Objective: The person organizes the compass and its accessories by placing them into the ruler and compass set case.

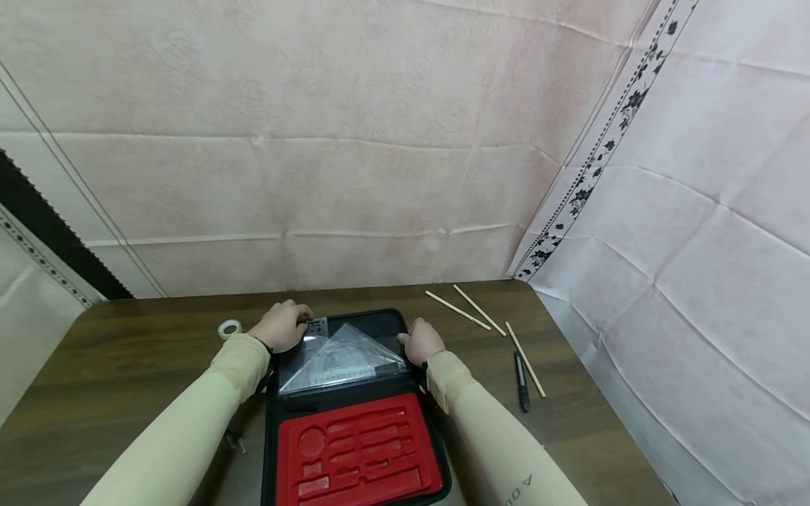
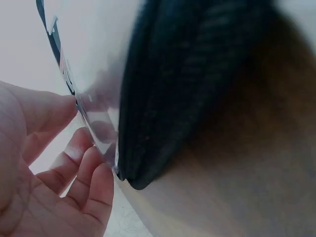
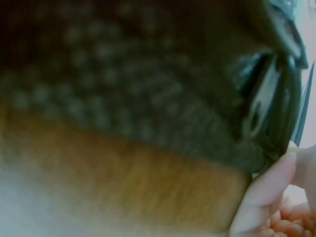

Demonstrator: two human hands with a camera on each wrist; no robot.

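Observation:
A black case (image 1: 386, 320) lies open on the table, its red moulded insert (image 1: 363, 450) with empty recesses nearest me. In the far half rests a clear plastic ruler set (image 1: 348, 358) with set squares. My left hand (image 1: 281, 327) is at the far left corner, pinching the set's edge between thumb and fingers; the left wrist view shows the thumb (image 2: 59, 111) on the thin clear edge beside the case's dark side (image 2: 163, 98). At the far right, my right hand (image 1: 422, 342) grips the case's edge; its thumb and curled fingers (image 3: 266, 197) meet the black corner (image 3: 266, 153).
A white tape roll (image 1: 229, 329) sits left of the left hand. Several thin wooden sticks (image 1: 525, 358) and a black utility knife (image 1: 522, 383) lie to the right. Small metal pieces (image 1: 236, 443) are beside the left forearm. Behind the wooden table (image 1: 126, 365) hangs pale cloth (image 1: 348, 176).

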